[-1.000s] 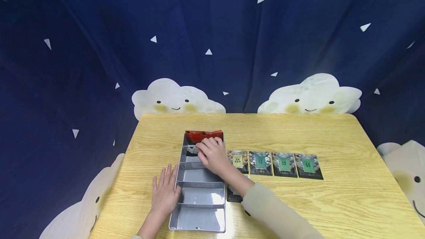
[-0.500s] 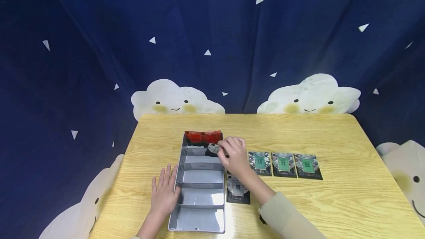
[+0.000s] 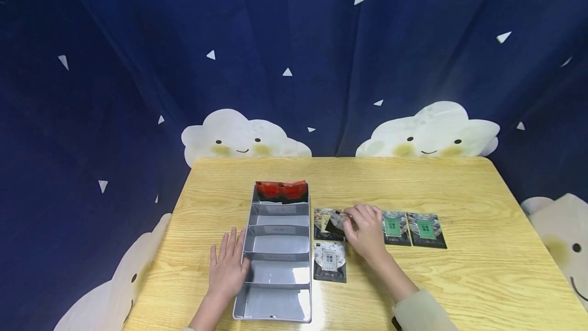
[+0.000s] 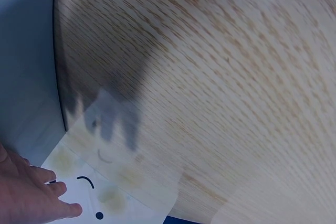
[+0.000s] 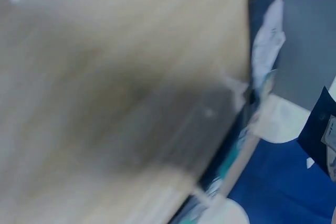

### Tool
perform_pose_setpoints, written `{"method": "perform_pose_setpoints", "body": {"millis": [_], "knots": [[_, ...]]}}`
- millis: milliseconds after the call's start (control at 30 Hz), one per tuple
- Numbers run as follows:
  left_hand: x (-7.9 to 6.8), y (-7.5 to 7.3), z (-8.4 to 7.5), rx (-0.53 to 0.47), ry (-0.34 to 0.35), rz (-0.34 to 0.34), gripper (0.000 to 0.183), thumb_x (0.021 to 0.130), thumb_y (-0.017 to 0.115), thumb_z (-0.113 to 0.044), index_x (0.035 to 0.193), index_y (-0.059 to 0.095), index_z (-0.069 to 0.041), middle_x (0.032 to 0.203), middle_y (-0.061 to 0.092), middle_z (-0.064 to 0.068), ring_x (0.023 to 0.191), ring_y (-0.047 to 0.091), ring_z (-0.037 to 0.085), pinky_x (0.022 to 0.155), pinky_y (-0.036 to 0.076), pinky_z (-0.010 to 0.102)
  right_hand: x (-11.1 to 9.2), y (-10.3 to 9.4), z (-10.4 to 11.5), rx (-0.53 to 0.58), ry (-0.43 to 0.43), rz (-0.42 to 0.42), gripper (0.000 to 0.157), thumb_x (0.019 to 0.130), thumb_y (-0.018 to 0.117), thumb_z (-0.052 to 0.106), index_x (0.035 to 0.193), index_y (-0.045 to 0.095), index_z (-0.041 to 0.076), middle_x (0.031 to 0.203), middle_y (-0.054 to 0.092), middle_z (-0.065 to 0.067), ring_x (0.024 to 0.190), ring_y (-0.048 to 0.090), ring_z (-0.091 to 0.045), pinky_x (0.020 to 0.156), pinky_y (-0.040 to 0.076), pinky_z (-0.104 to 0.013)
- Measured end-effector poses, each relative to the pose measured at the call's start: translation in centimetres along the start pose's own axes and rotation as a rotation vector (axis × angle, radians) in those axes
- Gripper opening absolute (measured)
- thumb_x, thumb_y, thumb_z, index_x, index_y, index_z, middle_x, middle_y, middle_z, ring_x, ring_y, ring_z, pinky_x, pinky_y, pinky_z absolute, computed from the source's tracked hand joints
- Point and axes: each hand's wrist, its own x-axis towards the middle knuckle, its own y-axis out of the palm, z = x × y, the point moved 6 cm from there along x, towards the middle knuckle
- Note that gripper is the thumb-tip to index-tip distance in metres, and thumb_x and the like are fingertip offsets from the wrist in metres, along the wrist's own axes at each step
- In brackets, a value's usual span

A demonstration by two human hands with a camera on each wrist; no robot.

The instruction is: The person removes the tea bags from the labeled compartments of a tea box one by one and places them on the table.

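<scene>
My right hand [image 3: 369, 231] pinches a small black-and-grey sachet [image 3: 336, 221] by its edge, over the row of sachets to the right of the grey divided box [image 3: 277, 273]. That held sachet [image 5: 321, 129] shows at the right edge of the right wrist view. Beneath it lies a sachet with a yellow label [image 3: 321, 232], partly covered. My left hand [image 3: 228, 265] rests along the box's left side, fingers spread and thumb at the rim; the left wrist view shows its fingers beside the box wall [image 4: 26, 66]. Red sachets [image 3: 281, 190] stand in the farthest compartment.
A sachet with a grey label [image 3: 329, 263] lies beside the box, nearer the front. Two green-labelled sachets [image 3: 393, 229] [image 3: 427, 230] lie right of my right hand, which hides another one. A blue cloud-print curtain [image 3: 335, 65] hangs behind the wooden table [image 3: 496, 269].
My right hand has lifted the black-and-grey sachet out of the box's second compartment and carried it right, over the row on the table. My left hand has stayed in place.
</scene>
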Motion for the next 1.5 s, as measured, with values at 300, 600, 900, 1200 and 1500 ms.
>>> {"method": "perform_pose_setpoints", "body": {"millis": [300, 600, 900, 1200, 1500], "knots": [[0.0, 0.1, 0.1, 0.011, -0.001, 0.000, 0.062, 0.087, 0.046, -0.020, 0.144, 0.026, -0.008, 0.149, 0.021, 0.018, 0.136, 0.015, 0.038, 0.107, 0.006, 0.058, -3.0, -1.7, -2.6, -0.078, 0.003, 0.052, 0.017, 0.070, 0.049, 0.012, 0.072, 0.065, 0.005, 0.070, 0.060, -0.006, 0.069, 0.054, -0.027, 0.073, 0.038, -0.046], [0.1, 0.2, 0.2, 0.012, -0.005, 0.005, 0.062, 0.088, 0.046, -0.020, 0.145, 0.025, -0.008, 0.149, 0.020, 0.018, 0.136, 0.014, 0.038, 0.107, 0.005, 0.058, -5.5, -1.4, -3.8, -0.070, 0.025, 0.169, 0.013, 0.068, 0.052, 0.011, 0.070, 0.065, 0.010, 0.070, 0.062, -0.003, 0.070, 0.056, -0.024, 0.069, 0.039, -0.041], [0.1, 0.4, 0.2, 0.016, -0.004, 0.005, 0.062, 0.088, 0.046, -0.021, 0.145, 0.024, -0.009, 0.149, 0.021, 0.017, 0.136, 0.015, 0.038, 0.107, 0.006, 0.058, -7.7, -0.3, -4.6, -0.179, 0.006, 0.303, 0.016, 0.073, 0.053, 0.013, 0.080, 0.067, 0.009, 0.078, 0.062, -0.004, 0.075, 0.055, -0.025, 0.075, 0.040, -0.045], [0.1, 0.4, 0.3, 0.016, -0.004, 0.005, 0.062, 0.088, 0.045, -0.021, 0.145, 0.024, -0.009, 0.149, 0.020, 0.017, 0.136, 0.015, 0.037, 0.107, 0.006, 0.058, -8.7, 0.6, -4.5, -0.217, 0.003, 0.351, 0.015, 0.077, 0.057, 0.014, 0.088, 0.067, 0.010, 0.084, 0.060, -0.005, 0.083, 0.052, -0.028, 0.078, 0.034, -0.049], [0.0, 0.2, 0.1, 0.014, 0.007, -0.010, 0.062, 0.088, 0.046, -0.021, 0.145, 0.026, -0.009, 0.149, 0.022, 0.018, 0.136, 0.017, 0.038, 0.107, 0.008, 0.058, -9.3, 1.1, -4.4, -0.240, -0.014, 0.399, 0.010, 0.080, 0.060, 0.017, 0.088, 0.066, 0.013, 0.086, 0.059, -0.004, 0.084, 0.050, -0.025, 0.077, 0.031, -0.049]]}}
